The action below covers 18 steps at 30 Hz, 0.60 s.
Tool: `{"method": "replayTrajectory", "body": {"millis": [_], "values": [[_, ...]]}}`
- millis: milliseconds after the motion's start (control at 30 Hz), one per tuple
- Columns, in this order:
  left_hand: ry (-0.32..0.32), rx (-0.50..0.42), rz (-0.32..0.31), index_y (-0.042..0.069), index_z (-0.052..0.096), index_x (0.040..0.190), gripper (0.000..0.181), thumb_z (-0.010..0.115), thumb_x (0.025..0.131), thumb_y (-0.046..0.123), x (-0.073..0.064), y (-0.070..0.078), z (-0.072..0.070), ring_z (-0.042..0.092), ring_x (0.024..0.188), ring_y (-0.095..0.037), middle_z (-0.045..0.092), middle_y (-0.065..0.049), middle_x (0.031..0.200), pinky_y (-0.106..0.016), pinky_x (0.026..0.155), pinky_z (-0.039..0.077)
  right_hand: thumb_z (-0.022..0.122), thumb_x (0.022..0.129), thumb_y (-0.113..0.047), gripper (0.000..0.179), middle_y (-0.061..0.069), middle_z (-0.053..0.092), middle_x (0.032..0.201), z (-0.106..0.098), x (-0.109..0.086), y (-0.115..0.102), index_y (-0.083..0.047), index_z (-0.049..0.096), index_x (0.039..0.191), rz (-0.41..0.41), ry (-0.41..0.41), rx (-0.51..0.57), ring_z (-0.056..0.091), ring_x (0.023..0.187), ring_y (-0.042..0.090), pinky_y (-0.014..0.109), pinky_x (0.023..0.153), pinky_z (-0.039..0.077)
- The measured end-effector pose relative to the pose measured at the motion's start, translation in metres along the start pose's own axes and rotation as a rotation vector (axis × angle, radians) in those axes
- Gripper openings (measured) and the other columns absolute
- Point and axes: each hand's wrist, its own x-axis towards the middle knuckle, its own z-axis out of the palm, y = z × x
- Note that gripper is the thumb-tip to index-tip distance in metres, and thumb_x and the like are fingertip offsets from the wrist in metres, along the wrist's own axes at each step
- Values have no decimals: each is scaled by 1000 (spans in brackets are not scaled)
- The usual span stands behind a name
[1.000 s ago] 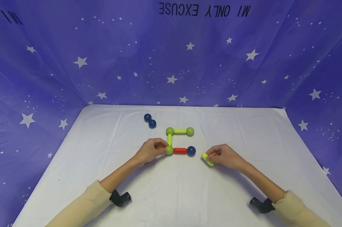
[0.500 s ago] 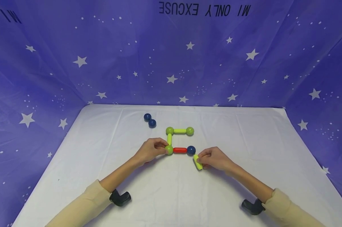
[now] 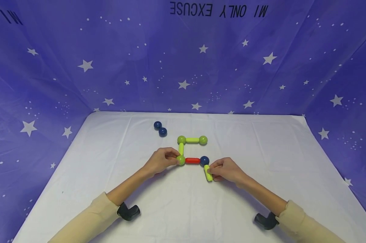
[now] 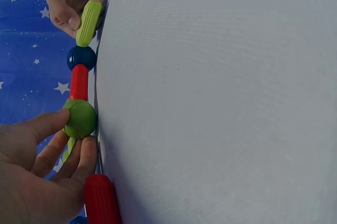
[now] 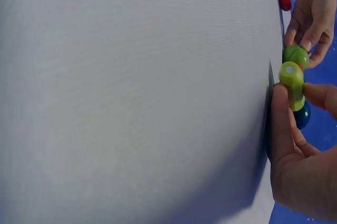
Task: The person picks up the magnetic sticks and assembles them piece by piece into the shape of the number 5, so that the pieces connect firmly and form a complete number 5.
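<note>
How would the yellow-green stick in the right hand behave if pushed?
The yellow-green stick is probably stiff, as it looks straight in the grip of the right hand. Its faceted sides suggest it would resist rolling. The pale dot on its end may be a magnet, so it might cling.

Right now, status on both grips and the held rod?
Left grip pinches near-corner green ball. Right grip pinches yellow-green rod, end at blue ball. Nothing visible between them.

Purple backdrop w/ white stars & upside-down blk lettering hangs behind the white-clothed tbl.
</note>
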Motion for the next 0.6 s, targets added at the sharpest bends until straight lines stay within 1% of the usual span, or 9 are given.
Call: {"method": "replayTrajectory", "body": {"millis": [300, 467, 600], "values": [[0, -8, -8, 5, 72, 108, 21, 75, 87, 7, 0, 0, 0, 66, 88, -15, 72, -1, 95, -31, 82, 53, 76, 85, -11, 15, 6, 68, 78, 3, 1, -3, 1, 73, 93, 33, 14, -3, 64, 71, 14, 28, 66, 58], [-4, -6, 1, 4, 72, 108, 22, 76, 87, 7, 0, 0, 0, 66, 89, -16, 72, -2, 96, -32, 83, 53, 78, 85, -14, 15, 6, 69, 76, 4, 1, -4, -1, 73, 90, 19, -3, -13, 64, 68, 14, 27, 65, 57], [-3, -4, -1, 4, 72, 108, 22, 76, 87, 6, 1, -1, 1, 66, 88, -15, 72, -2, 96, -31, 82, 53, 79, 85, -16, 17, 6, 70, 75, 2, 1, -4, -1, 73, 89, -3, -25, -41, 65, 68, 14, 28, 64, 57]]}}
